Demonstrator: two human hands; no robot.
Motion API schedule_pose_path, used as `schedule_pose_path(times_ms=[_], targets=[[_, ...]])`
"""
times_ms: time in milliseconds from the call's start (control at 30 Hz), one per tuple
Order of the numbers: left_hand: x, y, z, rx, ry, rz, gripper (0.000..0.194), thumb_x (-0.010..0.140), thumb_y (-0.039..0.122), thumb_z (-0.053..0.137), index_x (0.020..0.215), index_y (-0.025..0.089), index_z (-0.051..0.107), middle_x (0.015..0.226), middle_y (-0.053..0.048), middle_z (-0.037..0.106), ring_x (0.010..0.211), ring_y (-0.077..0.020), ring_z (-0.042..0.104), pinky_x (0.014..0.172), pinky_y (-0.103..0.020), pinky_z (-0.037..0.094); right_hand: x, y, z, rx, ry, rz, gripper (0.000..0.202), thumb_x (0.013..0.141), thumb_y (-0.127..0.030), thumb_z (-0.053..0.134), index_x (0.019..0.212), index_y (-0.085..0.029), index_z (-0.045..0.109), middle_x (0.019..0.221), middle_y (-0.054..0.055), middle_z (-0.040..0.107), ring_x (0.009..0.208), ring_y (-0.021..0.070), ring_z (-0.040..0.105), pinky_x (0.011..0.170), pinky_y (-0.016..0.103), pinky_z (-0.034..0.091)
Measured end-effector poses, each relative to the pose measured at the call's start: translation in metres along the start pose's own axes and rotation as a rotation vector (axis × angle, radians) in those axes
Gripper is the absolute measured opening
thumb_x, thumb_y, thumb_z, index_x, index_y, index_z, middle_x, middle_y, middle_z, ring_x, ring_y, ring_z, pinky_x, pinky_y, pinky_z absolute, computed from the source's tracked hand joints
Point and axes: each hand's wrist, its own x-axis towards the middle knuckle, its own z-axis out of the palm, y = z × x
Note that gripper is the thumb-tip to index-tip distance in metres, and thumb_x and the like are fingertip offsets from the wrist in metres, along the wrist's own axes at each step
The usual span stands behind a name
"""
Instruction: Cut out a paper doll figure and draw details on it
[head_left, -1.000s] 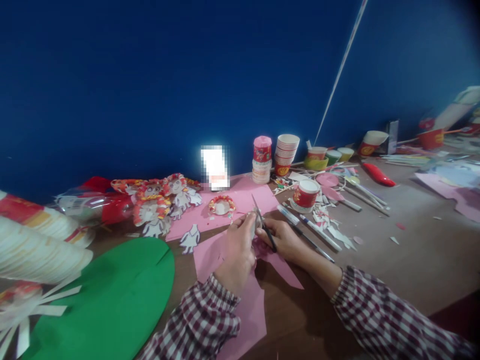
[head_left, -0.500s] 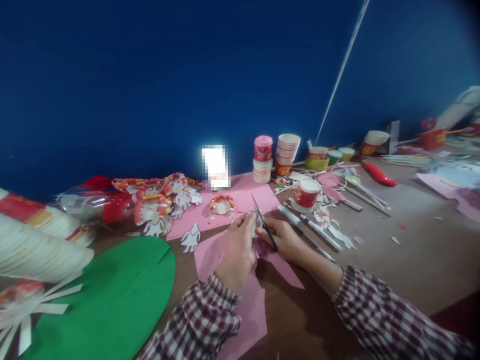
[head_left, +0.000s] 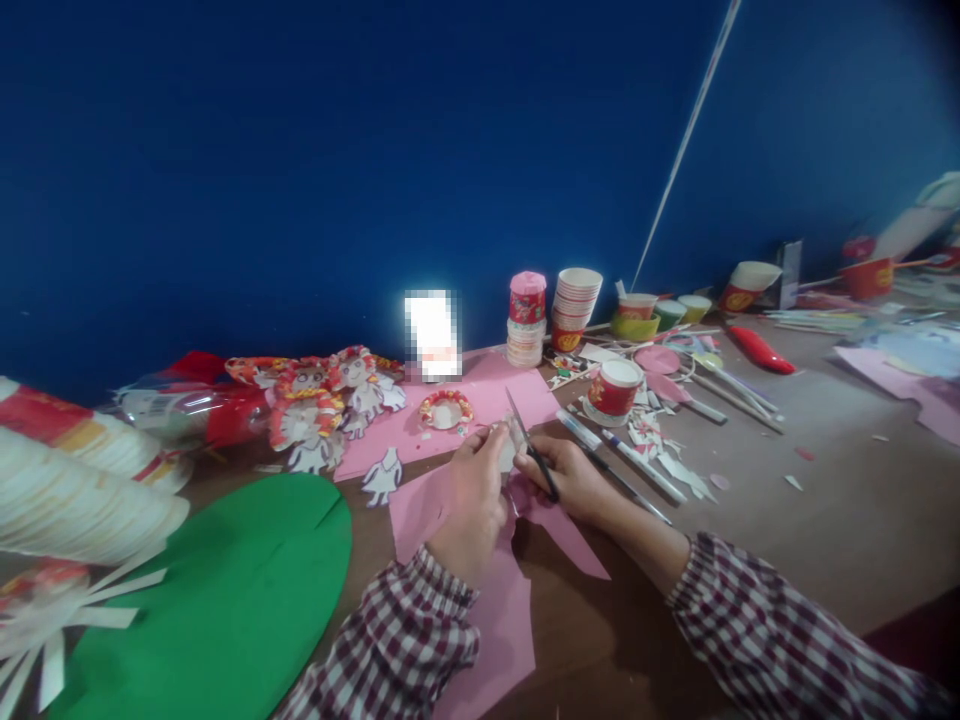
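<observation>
My left hand (head_left: 478, 495) is closed on a small pale piece of paper (head_left: 508, 452), partly hidden by the fingers. Black-handled scissors (head_left: 531, 452) are in my right hand (head_left: 574, 480), their blades pointing up and away beside the paper. Below both hands lies cut pink paper (head_left: 491, 620). A white paper figure with a dark outline (head_left: 383, 477) rests on the table to the left of my left hand. Just beyond the hands, a red and yellow ring-shaped piece (head_left: 445, 411) sits on a pink sheet (head_left: 514, 390).
A large green paper oval (head_left: 217, 590) and stacked paper cups (head_left: 82, 500) occupy the left. Several decorated figures (head_left: 307, 410) lie behind. Cup stacks (head_left: 576, 300), a red paper cup (head_left: 615, 388), markers (head_left: 643, 465), paper scraps (head_left: 686, 475) and a red object (head_left: 759, 350) are to the right.
Hardly anything differs. My right hand and the scissors have shifted very slightly to the right, and the pale paper shows a little more between the hands.
</observation>
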Motion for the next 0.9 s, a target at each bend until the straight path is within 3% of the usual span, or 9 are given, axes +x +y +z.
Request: schedule_pose_path(times_ms=[133,233,400,567,900], targets=[[0.009,-0.006,-0.005,-0.065,-0.026,-0.059,0.023,0.066,0.035,0.068,0.076,0.016,0.059,0.063,0.0,0.058,0.047,-0.0116,0.053,0.043,-0.023,0.041,0.0,-0.001,-0.001,0.026,-0.036,0.0,0.033,0.08,-0.048,0.062,0.074,-0.017,0.052,0.054,-0.005,0.046,0.044,0.0087,0.044,0.041,0.02,0.032],[0.016,-0.01,-0.01,-0.028,-0.009,0.003,0.024,0.063,0.032,0.069,0.077,0.015,0.061,0.065,0.0,0.059,0.052,-0.0107,0.055,0.046,-0.021,0.041,0.0,-0.002,-0.003,0.01,-0.047,-0.008,0.032,0.079,-0.047,0.063,0.077,-0.016,0.055,0.055,-0.004,0.048,0.047,0.0091,0.045,0.043,0.019,0.033],[0.023,-0.002,-0.018,0.101,0.035,0.025,0.017,0.065,0.029,0.067,0.071,0.014,0.061,0.063,0.0,0.058,0.051,-0.0088,0.049,0.046,-0.021,0.036,0.0,-0.002,-0.008,-0.056,-0.014,-0.048,0.031,0.08,-0.045,0.063,0.077,-0.015,0.056,0.056,-0.004,0.047,0.049,0.0088,0.045,0.045,0.02,0.034],[0.026,-0.001,-0.02,0.098,-0.013,0.021,0.015,0.066,0.028,0.067,0.073,0.016,0.061,0.059,0.003,0.052,0.048,-0.0073,0.044,0.044,-0.02,0.032,0.001,0.0,-0.009,-0.015,-0.064,-0.024,0.031,0.08,-0.045,0.063,0.075,-0.016,0.054,0.054,-0.004,0.048,0.048,0.0093,0.047,0.045,0.02,0.035],[0.028,-0.01,-0.018,-0.017,-0.103,-0.022,0.019,0.065,0.029,0.069,0.073,0.015,0.06,0.063,0.001,0.056,0.05,-0.0102,0.051,0.045,-0.022,0.04,-0.001,-0.006,-0.009,0.024,-0.094,0.003,0.031,0.078,-0.045,0.065,0.075,-0.016,0.052,0.052,-0.006,0.047,0.045,0.0093,0.047,0.043,0.02,0.035]])
